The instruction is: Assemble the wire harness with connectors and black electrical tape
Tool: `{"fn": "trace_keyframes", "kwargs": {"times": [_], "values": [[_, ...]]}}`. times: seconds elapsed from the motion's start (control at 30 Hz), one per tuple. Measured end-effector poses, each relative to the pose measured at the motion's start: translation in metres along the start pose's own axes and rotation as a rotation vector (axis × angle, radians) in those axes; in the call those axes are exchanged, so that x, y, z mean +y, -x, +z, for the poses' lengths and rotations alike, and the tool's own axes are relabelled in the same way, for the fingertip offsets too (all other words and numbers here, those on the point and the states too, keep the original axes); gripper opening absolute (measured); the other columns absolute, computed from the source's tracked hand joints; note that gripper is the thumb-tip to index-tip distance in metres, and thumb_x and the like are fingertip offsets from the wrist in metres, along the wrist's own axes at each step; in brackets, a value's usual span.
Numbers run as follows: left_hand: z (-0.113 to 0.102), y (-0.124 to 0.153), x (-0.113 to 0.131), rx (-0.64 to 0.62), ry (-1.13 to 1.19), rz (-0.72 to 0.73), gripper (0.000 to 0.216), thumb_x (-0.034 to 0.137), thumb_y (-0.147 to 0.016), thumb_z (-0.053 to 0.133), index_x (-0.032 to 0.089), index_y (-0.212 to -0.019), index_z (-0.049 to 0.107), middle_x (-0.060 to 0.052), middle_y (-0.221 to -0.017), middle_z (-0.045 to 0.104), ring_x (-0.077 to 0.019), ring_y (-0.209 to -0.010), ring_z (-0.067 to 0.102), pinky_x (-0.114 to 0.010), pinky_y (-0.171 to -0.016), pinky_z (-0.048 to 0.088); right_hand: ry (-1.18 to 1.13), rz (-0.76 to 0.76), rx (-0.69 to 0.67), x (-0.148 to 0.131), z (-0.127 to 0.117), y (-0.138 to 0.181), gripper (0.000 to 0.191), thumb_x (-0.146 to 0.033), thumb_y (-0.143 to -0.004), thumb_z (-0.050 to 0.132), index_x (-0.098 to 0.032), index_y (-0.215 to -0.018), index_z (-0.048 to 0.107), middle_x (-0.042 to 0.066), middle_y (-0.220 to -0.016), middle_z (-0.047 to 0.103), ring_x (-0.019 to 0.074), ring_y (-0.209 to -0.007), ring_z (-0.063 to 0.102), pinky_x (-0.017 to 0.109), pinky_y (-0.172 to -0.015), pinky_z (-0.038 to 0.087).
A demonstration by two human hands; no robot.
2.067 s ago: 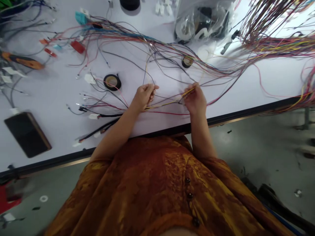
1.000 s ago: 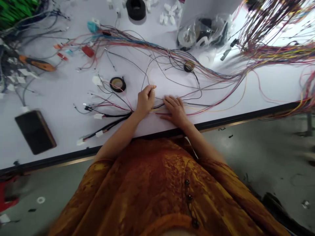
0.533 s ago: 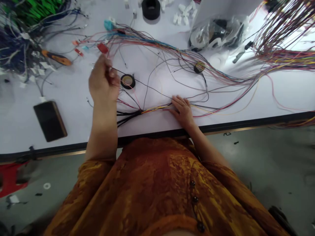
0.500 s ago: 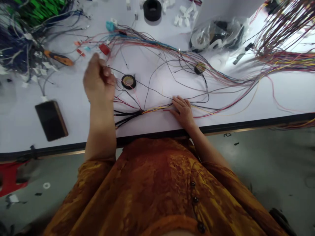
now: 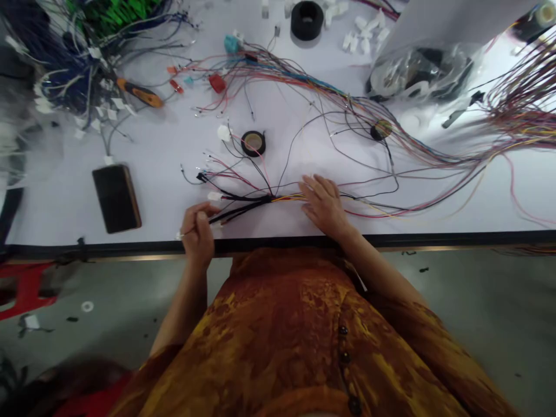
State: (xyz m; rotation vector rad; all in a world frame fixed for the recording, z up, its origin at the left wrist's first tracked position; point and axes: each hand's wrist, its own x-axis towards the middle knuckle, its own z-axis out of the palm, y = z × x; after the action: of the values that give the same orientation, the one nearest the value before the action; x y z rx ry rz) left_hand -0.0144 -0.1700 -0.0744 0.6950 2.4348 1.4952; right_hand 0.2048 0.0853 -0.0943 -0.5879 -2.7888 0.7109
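A wire harness (image 5: 269, 198) lies along the front of the table, with black-taped branches fanning to the left and yellow, red and black wires running right. My left hand (image 5: 197, 234) is closed round the end of the lowest black branch, near the table's front edge. A thin pale tip sticks out beyond its fingers. My right hand (image 5: 324, 205) rests flat over the wires, fingers stretched out, palm down. White connectors (image 5: 214, 197) end some branches beside my left hand. Just behind the harness sits a roll of black tape (image 5: 253, 143).
A phone (image 5: 116, 198) on a cable lies to the left. Behind it are an orange-handled tool (image 5: 139, 92) and a heap of blue wires (image 5: 72, 81). A red connector (image 5: 217, 83), a larger black roll (image 5: 307, 21) and a plastic bag (image 5: 419, 72) stand farther back.
My left hand has come down from above the table to the harness's left end and closed on a black branch. My right hand stays on the wires. The view has shifted left.
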Motion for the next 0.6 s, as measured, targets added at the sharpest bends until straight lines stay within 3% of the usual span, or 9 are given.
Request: {"fn": "trace_keyframes", "kwargs": {"times": [0.07,0.13,0.27,0.4,0.47,0.53,0.6], "values": [[0.004,-0.007,-0.019,-0.082,-0.198,0.173,0.033,0.03,-0.096,0.043,0.02,-0.121,0.062,-0.012,-0.112,0.072,-0.0263,-0.113,0.066,-0.049,-0.109,0.048,-0.079,-0.06,-0.076,0.0,0.006,-0.014,0.034,-0.027,-0.096,0.052,-0.024,-0.125,0.069,0.01,-0.131,0.066,0.0316,-0.125,0.054,0.052,-0.111,0.041],[0.004,-0.022,-0.033,-0.149,-0.333,0.252,0.039,0.023,-0.09,0.045,0.018,-0.125,0.062,-0.015,-0.123,0.069,-0.0288,-0.124,0.061,-0.051,-0.114,0.044,-0.156,-0.04,-0.052,0.005,0.012,-0.022,0.028,-0.033,-0.097,0.053,-0.021,-0.114,0.073,0.011,-0.108,0.07,0.0291,-0.105,0.06,0.048,-0.099,0.048],[0.004,-0.065,-0.046,-0.171,-0.368,0.279,0.048,0.016,-0.08,0.047,0.016,-0.126,0.063,-0.016,-0.132,0.065,-0.0311,-0.131,0.055,-0.053,-0.117,0.04,-0.248,0.021,0.086,0.01,0.02,-0.027,0.022,-0.036,-0.096,0.058,-0.019,-0.096,0.073,0.009,-0.088,0.064,0.0254,-0.09,0.057,0.042,-0.086,0.049],[0.007,-0.089,-0.034,-0.197,-0.283,0.26,0.043,0.017,-0.077,0.053,0.022,-0.117,0.07,-0.009,-0.132,0.067,-0.0339,-0.134,0.054,-0.058,-0.12,0.038,-0.264,0.072,0.159,0.004,0.025,-0.027,0.021,-0.032,-0.096,0.059,-0.02,-0.084,0.072,0.008,-0.085,0.061,0.0242,-0.088,0.056,0.039,-0.082,0.047],[0.002,-0.087,-0.023,-0.143,-0.136,0.178,0.037,0.022,-0.08,0.055,0.034,-0.11,0.073,0.003,-0.124,0.071,-0.0323,-0.128,0.059,-0.06,-0.116,0.043,-0.268,0.088,0.159,0.002,0.027,-0.028,0.022,-0.031,-0.097,0.058,-0.02,-0.083,0.072,0.008,-0.085,0.062,0.0238,-0.088,0.056,0.039,-0.083,0.047],[-0.009,-0.078,-0.012,-0.002,0.083,0.023,0.03,0.031,-0.084,0.057,0.05,-0.101,0.073,0.016,-0.109,0.075,-0.0279,-0.113,0.068,-0.059,-0.102,0.054,-0.275,0.084,0.156,0.001,0.027,-0.029,0.02,-0.029,-0.097,0.059,-0.019,-0.084,0.072,0.008,-0.086,0.062,0.0233,-0.088,0.057,0.038,-0.083,0.047],[-0.025,-0.065,-0.002,0.068,0.193,-0.144,0.026,0.039,-0.082,0.059,0.059,-0.091,0.072,0.019,-0.082,0.075,-0.0228,-0.075,0.072,-0.051,-0.071,0.061,-0.278,0.076,0.16,0.002,0.026,-0.03,0.017,-0.027,-0.096,0.062,-0.019,-0.085,0.072,0.008,-0.087,0.063,0.023,-0.088,0.057,0.038,-0.085,0.047]]}}
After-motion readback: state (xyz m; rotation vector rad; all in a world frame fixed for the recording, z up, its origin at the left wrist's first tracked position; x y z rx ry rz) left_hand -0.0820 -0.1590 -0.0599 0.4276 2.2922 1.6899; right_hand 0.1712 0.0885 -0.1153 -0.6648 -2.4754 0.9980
